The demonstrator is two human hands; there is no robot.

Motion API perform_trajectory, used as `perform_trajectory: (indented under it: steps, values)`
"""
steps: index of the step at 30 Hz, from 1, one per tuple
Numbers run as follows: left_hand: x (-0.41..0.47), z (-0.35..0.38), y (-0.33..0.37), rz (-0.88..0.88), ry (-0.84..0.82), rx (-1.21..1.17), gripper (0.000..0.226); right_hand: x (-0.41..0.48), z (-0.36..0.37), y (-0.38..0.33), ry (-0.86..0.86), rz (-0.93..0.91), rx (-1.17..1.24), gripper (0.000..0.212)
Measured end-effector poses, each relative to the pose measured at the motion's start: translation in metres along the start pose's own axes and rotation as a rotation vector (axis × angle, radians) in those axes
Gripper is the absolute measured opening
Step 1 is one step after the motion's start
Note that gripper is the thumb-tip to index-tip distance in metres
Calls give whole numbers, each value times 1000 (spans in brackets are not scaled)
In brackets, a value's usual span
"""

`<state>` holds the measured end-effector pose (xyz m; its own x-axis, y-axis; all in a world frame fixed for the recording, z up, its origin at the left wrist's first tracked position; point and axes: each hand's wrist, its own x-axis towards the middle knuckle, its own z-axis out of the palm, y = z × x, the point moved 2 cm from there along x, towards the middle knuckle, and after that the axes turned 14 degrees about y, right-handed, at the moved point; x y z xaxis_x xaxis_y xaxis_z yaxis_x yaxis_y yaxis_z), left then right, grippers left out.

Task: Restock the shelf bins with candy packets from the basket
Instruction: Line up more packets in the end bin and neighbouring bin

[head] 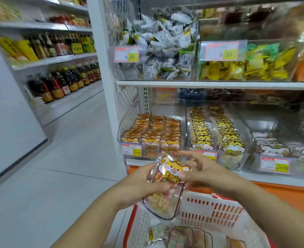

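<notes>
- Shelf unit (215, 85) across the right half, clear bins in two tiers.
- White basket (206, 210) with a red rim, low and close, directly beneath both hands; spare packets (180, 237) lying flat inside.
- Leftmost bin (125, 120) of the lower tier, packed with orange-cat packets standing in rows, faces forward; same print as the one in hand.
- Candy packet (167, 185) raised above the basket, not yet in any bin. Long axis near upright and leaning slightly: cat-head top up and towards the shelf, clear candy-filled bottom hanging down over the basket.
- Left hand (138, 185) wrapped round the packet's left side and middle, fingers curled on it, carrying the weight.
- Right hand (201, 170) at the packet's upper right, thumb against the printed face, other fingers loosely spread above; true pinch or mere touch impossible to tell.
- Deciding relation: matching bin straight ahead of and above the packet, near but apart, more in line with the left hand than the right, which sits nearer the yellow-cat bin (188, 120) next door. Probably a short lift forward, top first, already close to the upright pose of the rows.
</notes>
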<state>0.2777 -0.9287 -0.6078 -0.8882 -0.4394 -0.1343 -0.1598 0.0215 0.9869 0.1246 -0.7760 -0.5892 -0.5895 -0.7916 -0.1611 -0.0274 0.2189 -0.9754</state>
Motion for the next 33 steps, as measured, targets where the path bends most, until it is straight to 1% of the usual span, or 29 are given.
perform_trajectory:
  steps: [2,3,5,7,9,11,12,13,14,15,16,17,20,22,23,25,27,29,31,33]
  values:
    - [-2,-6,11,19,-48,96,53,4,2,-15,-211,47,-110,60]
    - [-1,-9,15,23,-57,131,53,7,4,-21,-250,41,-172,51]
    - [1,-13,23,52,-59,181,53,15,10,-29,-261,12,-260,41]
    - [4,-15,30,97,-34,236,52,22,18,-36,-236,7,-274,38]
    - [8,-18,35,145,25,313,47,28,24,-39,-203,-3,-313,38]
    - [12,-21,39,224,87,441,42,30,27,-46,-125,-38,-449,38]
    - [14,-23,41,263,114,493,41,32,28,-48,-84,-76,-547,46]
    - [16,-24,43,292,134,519,43,35,27,-51,-34,-112,-645,59]
    - [18,-25,45,310,149,528,50,36,27,-54,-34,-137,-710,68]
    - [20,-26,45,327,165,537,61,37,28,-58,-33,-163,-735,70]
    - [23,-27,46,346,189,558,71,39,29,-60,-43,-189,-745,66]
    - [25,-28,46,370,211,586,76,42,29,-61,-53,-215,-750,59]
    - [33,-36,42,379,243,625,76,53,30,-57,-60,-294,-729,40]
    - [39,-51,37,335,248,627,74,60,28,-54,-25,-330,-748,34]
    - [42,-63,34,313,272,671,74,62,26,-54,-4,-342,-766,33]
    - [50,-89,26,305,356,842,82,66,20,-52,30,-342,-804,33]
    - [60,-106,21,328,398,1036,74,70,16,-52,44,-338,-854,35]
    - [70,-111,19,369,386,1185,62,76,16,-52,40,-345,-880,33]
    - [81,-112,17,399,360,1279,56,81,17,-54,36,-348,-878,33]
    - [91,-114,16,411,353,1301,50,85,18,-58,40,-338,-867,34]
